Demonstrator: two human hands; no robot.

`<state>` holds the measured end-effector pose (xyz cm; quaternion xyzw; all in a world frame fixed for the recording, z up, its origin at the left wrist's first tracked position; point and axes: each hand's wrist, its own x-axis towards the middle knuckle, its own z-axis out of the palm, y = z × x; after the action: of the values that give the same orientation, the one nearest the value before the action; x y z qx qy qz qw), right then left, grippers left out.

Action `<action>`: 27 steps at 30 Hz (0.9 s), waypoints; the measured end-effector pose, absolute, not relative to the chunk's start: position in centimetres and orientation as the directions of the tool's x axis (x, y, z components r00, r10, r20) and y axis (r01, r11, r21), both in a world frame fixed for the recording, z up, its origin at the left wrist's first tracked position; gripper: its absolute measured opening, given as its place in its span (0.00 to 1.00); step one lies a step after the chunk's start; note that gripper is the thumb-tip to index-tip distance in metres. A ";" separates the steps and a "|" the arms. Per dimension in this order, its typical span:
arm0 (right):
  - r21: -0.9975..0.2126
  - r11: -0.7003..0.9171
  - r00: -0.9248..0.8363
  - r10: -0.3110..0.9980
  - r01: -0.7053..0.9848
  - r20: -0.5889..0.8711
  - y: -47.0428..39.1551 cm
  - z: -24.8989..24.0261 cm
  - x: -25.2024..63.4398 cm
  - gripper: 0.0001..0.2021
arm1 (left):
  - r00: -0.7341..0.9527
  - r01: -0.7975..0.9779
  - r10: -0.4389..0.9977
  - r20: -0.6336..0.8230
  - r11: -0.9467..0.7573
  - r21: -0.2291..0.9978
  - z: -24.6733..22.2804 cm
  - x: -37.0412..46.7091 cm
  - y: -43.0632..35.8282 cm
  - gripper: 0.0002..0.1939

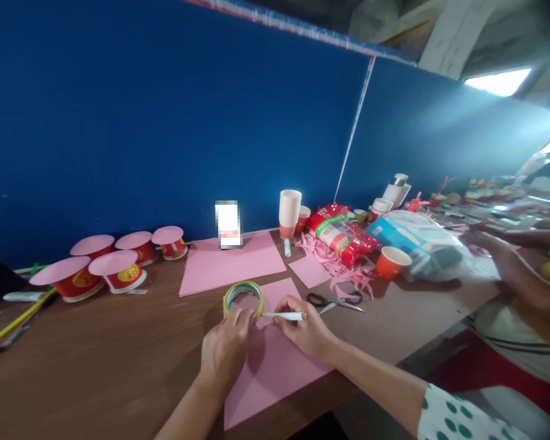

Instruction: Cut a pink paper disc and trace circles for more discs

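Left hand point(226, 343) holds 1 round yellow tape roll point(259, 297); right hand point(308, 331), 1 white pen point(291, 316).

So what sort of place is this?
Likely a craft workshop or classroom, though I can't tell which: red cups wear pink paper discs, scissors lie near pink paper strips, and the right hand holds a white pen beside a tape roll.

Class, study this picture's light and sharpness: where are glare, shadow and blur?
Head view: glare hazes the right-hand blue panel near the bright window; head view: a shadow darkens the pink sheet beside the left hand; head view: the co-worker's arm at right looks blurred.
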<state>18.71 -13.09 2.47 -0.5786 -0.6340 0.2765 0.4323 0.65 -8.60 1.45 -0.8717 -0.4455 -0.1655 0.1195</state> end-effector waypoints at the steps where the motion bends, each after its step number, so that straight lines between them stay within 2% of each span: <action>1: -0.860 0.174 0.056 0.972 0.480 0.228 -13.1 2.6 18.7 0.04 | 0.541 0.822 0.745 0.390 -0.566 -0.059 1.4 0.7 -8.6 0.14; 5: -0.844 0.186 0.048 0.969 0.503 0.242 -12.9 3.4 19.0 0.10 | 0.519 0.841 0.777 0.356 -0.540 -0.047 1.6 0.8 -8.7 0.15; 9: -0.652 0.354 -0.104 0.915 0.671 0.390 -11.8 4.4 19.1 0.11 | 0.513 0.843 0.783 0.351 -0.536 -0.035 1.6 0.8 -8.7 0.14; 12: -0.561 0.465 -0.239 0.871 0.684 0.430 -10.6 5.0 18.8 0.20 | 0.512 0.837 0.778 0.364 -0.547 -0.009 1.5 0.8 -8.7 0.14; 15: -0.584 0.488 -0.280 0.867 0.648 0.413 -9.1 5.3 18.5 0.22 | 0.505 0.838 0.778 0.374 -0.546 0.006 1.5 0.9 -8.7 0.14; 18: -0.684 0.373 -0.167 0.922 0.627 0.349 -7.4 5.3 18.1 0.16 | 0.491 0.846 0.788 0.370 -0.533 0.012 1.6 0.9 -8.7 0.16; 21: -0.671 0.344 -0.142 0.931 0.657 0.337 -6.1 5.1 17.5 0.13 | 0.486 0.850 0.798 0.356 -0.526 0.018 1.8 1.0 -8.8 0.16; 24: -0.600 0.410 -0.233 0.906 0.687 0.353 -5.3 5.3 17.1 0.18 | 0.480 0.853 0.797 0.366 -0.522 0.021 1.7 1.0 -8.7 0.16; 27: -0.605 0.455 -0.325 0.890 0.653 0.319 -5.2 5.7 17.5 0.25 | 0.478 0.852 0.791 0.383 -0.523 0.016 1.6 1.1 -8.6 0.15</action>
<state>17.53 -5.24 5.70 -0.4870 -0.7920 0.1874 0.3169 1.07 -8.65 1.56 -0.8550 -0.4804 -0.1742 0.0886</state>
